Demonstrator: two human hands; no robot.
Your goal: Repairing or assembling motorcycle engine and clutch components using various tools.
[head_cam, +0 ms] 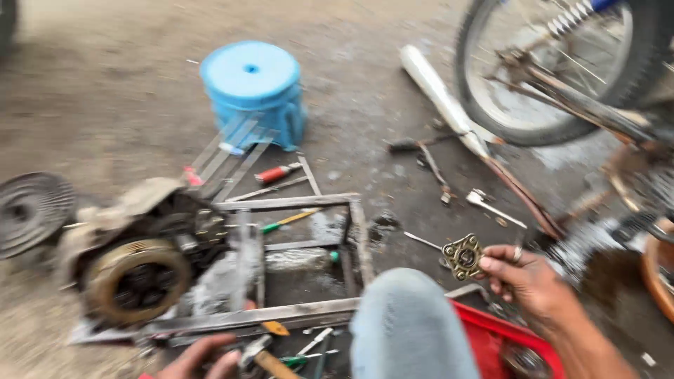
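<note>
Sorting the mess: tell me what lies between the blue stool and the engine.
In the head view, flat metal strips lie fanned on the ground between the blue stool and the engine.

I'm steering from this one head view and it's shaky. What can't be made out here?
- Left hand: cut off by the bottom edge; its grip near the hammer is unreadable.
- Engine on the metal frame: motion blur hides fine detail.
- Red tray: partly hidden by the knee and the right hand, which holds a brass-coloured plate.
- Motorcycle wheel: cut off by the top and right edges.
</note>
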